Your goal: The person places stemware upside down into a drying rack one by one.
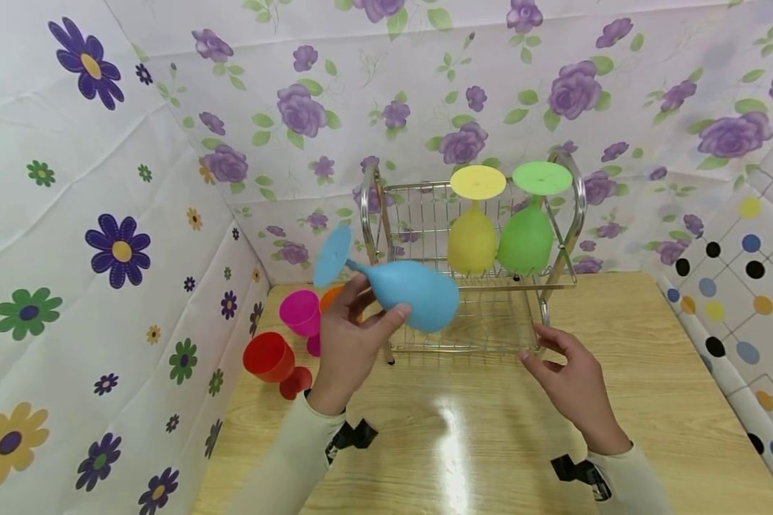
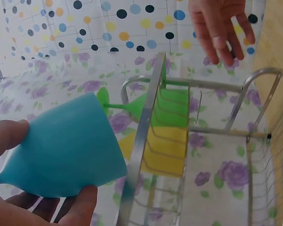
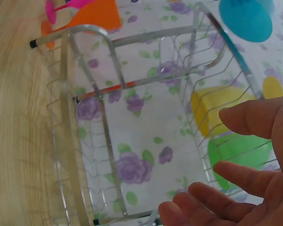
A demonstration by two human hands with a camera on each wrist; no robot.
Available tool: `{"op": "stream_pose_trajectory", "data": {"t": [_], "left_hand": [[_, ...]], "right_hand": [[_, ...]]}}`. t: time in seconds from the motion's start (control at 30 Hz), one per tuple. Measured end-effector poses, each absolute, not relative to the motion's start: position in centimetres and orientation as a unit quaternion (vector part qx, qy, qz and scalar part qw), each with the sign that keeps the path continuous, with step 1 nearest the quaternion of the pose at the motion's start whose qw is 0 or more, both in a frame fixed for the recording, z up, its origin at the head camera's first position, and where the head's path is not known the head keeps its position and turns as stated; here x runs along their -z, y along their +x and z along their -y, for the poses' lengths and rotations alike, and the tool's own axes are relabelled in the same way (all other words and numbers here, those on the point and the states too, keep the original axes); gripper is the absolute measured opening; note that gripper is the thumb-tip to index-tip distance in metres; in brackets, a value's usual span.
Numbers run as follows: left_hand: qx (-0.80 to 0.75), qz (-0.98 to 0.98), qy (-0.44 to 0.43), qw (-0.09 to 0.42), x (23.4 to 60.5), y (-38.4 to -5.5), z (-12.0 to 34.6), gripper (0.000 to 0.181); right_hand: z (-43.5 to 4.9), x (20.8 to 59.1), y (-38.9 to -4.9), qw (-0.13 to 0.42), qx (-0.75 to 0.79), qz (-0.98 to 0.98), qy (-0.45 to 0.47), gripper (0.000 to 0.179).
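My left hand grips a blue plastic goblet by the lower bowl and stem. The goblet lies tilted in the air, foot to the upper left, mouth toward the right. In the left wrist view its rim overlaps the edge of the two-tier metal dish rack. On the rack's upper tier a yellow goblet and a green goblet stand upside down, side by side. My right hand is at the rack's lower right front corner, fingers spread and relaxed, holding nothing.
Left of the rack, on the wooden table, are a red goblet, a magenta goblet and an orange goblet partly hidden by my left hand. Patterned cloth walls enclose the table at the back and both sides.
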State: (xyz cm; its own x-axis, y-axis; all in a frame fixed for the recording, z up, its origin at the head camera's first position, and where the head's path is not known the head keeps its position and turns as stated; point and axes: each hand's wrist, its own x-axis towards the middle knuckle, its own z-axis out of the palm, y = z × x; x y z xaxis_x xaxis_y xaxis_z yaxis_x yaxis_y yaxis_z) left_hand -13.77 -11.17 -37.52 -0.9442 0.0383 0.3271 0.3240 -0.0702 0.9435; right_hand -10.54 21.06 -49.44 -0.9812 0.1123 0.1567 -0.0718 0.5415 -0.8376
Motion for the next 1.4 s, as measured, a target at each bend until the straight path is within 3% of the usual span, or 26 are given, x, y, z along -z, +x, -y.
{"op": "stream_pose_trajectory", "data": {"t": [0.53, 0.9, 1.4], "left_hand": [[0.65, 0.738, -0.111, 0.142, 35.6, -19.1, 10.6, 0.069], [0.577, 0.799, -0.108, 0.134, 35.1, -22.2, 8.9, 0.071], [0.467, 0.871, -0.101, 0.113, 35.2, -24.9, 7.2, 0.071]], "right_hand": [[-23.5, 52.8, -13.9, 0.101, -0.45, 0.886, -0.051, 0.055], [-24.5, 55.5, -16.1, 0.106, -0.445, 0.886, -0.074, 0.052], [-25.2, 57.2, -18.1, 0.171, -0.414, 0.889, -0.099, 0.04]]}}
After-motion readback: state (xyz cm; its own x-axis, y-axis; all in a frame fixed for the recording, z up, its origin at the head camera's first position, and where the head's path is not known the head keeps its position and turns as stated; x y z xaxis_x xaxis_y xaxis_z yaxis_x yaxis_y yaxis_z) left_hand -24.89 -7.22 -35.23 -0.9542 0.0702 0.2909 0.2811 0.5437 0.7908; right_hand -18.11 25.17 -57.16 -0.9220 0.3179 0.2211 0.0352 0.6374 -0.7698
